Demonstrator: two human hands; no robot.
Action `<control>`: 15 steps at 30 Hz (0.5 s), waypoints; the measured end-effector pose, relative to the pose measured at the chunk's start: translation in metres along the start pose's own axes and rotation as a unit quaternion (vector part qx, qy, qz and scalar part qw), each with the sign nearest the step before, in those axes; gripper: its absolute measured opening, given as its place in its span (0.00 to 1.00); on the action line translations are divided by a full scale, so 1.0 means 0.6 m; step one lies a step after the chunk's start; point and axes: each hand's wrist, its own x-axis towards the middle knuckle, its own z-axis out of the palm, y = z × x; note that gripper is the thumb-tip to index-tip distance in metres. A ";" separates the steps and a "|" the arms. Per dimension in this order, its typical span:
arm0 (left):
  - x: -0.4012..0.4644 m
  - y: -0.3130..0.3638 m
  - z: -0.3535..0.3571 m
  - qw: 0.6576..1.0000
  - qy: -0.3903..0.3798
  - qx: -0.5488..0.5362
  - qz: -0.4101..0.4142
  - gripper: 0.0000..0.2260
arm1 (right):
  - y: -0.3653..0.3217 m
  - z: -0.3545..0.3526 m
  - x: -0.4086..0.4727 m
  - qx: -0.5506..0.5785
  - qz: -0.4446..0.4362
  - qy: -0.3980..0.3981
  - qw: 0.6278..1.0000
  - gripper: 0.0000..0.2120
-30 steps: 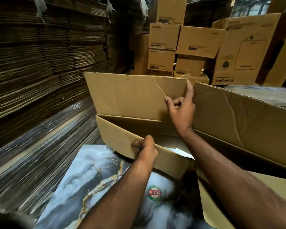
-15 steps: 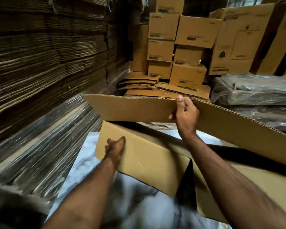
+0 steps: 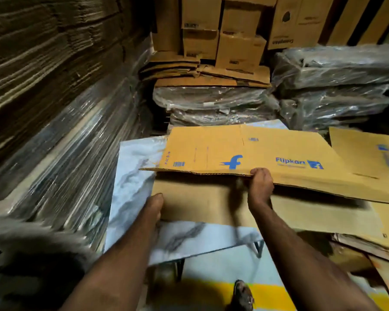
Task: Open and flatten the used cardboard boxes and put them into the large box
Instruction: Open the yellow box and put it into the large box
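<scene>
Fingers of the right hand [image 3: 259,185] curl over the near edge of one box [image 3: 245,151], pinching its upper panel at about 3 o'clock from frame centre. That box, printed with blue logos, lies nearly flat on the marble-patterned surface [image 3: 135,176], its plain lower panel spread beneath. Left hand [image 3: 154,207], at 7 o'clock from the right one, lies on the lower panel's left edge, fingers straight and together. Two arms reach in from below. More flattened cardboard [image 3: 368,153] lies at 3 o'clock. At 12 o'clock stand stacked cartons [image 3: 240,48]; I cannot count them reliably. Plastic-wrapped bundles [image 3: 213,102] sit below those.
</scene>
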 end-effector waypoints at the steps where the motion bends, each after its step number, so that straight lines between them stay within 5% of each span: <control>1: -0.026 0.000 -0.014 1.000 0.000 0.002 0.008 0.32 | 0.022 -0.006 -0.006 -0.018 0.046 -0.001 0.999 0.17; 7: -0.154 0.043 -0.043 0.999 0.033 0.029 0.011 0.21 | 0.115 -0.040 -0.035 -0.139 0.187 -0.098 0.968 0.10; 11: -0.151 0.031 -0.046 0.998 0.044 0.043 -0.015 0.21 | 0.134 -0.059 -0.053 -0.266 0.142 -0.191 0.934 0.17; 15: -0.155 0.023 -0.051 0.996 0.083 0.017 -0.015 0.21 | 0.131 -0.079 -0.063 -0.452 0.047 -0.322 0.830 0.15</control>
